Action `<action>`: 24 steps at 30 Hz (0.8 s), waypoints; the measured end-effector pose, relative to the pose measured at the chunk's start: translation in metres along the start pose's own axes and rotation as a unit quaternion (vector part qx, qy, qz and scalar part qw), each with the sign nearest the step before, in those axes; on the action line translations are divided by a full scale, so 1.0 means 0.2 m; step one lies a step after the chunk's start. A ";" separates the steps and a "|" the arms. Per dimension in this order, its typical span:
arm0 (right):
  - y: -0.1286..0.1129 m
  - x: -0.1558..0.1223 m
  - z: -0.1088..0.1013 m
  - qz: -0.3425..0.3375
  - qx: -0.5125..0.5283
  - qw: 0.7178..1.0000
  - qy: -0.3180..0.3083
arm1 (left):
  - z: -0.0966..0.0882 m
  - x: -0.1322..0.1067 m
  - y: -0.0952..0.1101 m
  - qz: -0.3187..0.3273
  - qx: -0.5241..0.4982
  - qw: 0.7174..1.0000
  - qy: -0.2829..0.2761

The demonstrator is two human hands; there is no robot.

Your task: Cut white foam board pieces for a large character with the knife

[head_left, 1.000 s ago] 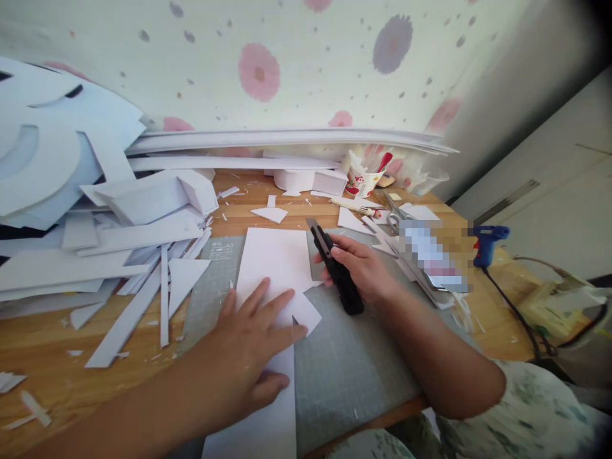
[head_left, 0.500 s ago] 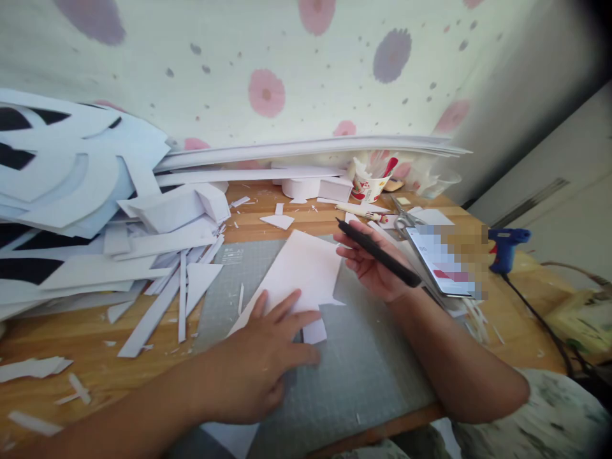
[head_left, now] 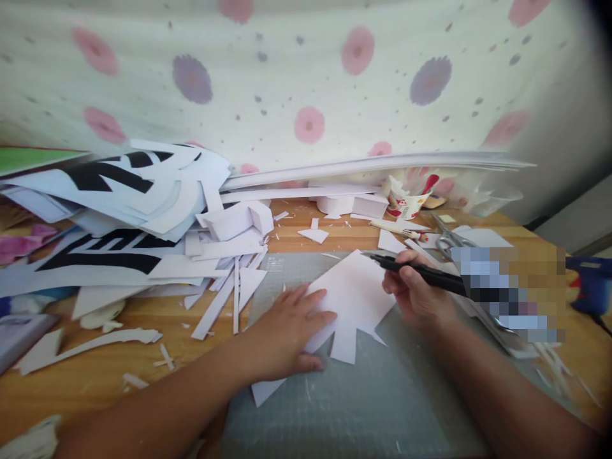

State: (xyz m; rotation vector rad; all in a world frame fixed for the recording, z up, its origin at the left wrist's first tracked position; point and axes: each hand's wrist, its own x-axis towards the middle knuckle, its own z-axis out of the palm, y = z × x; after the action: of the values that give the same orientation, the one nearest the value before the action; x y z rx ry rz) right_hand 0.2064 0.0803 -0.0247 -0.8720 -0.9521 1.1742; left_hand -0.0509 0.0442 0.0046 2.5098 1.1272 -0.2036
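Ideally, I press the white sheet [head_left: 356, 290] flat with my left hand [head_left: 285, 333], its fingers loosely spread and grasping nothing, well clear of the black cutter [head_left: 437, 276] in my right hand's [head_left: 423, 294] curled fingers. The sheet lies on the grey cutting mat [head_left: 354, 408], smooth and angular, with jagged points nearest me.

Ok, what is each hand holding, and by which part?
The right hand holds the slim black utility knife by the front part of its handle. The left hand rests spread on the white angular-cut sheet, grasping nothing visible.
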 end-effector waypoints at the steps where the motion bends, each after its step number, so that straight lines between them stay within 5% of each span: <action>1: 0.00 0.00 0.00 0.001 -0.005 1.000 0.010 | -0.01 -0.01 0.00 0.007 0.005 1.000 -0.003; 10: 0.00 0.00 0.01 0.038 0.006 0.999 0.009 | 0.02 -0.04 -0.09 0.092 0.012 0.995 0.037; 14: -0.05 -0.10 -0.01 -0.015 -0.105 0.994 -0.003 | 0.01 -0.03 -0.13 0.107 0.006 0.993 0.039; 19: -0.12 -0.33 -0.05 -0.062 -0.327 0.937 -0.103 | 0.00 -0.02 -0.16 0.133 0.002 0.990 0.043; 24: -0.09 -0.46 -0.02 -0.130 -0.427 0.891 -0.085 | 0.03 -0.03 -0.17 0.153 0.026 0.986 0.065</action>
State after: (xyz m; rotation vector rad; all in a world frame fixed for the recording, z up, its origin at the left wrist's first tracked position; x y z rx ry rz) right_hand 0.2064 -0.0138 -0.0225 -1.2854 -1.7297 0.5701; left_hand -0.0792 0.0583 -0.0095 2.7335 0.7736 0.0153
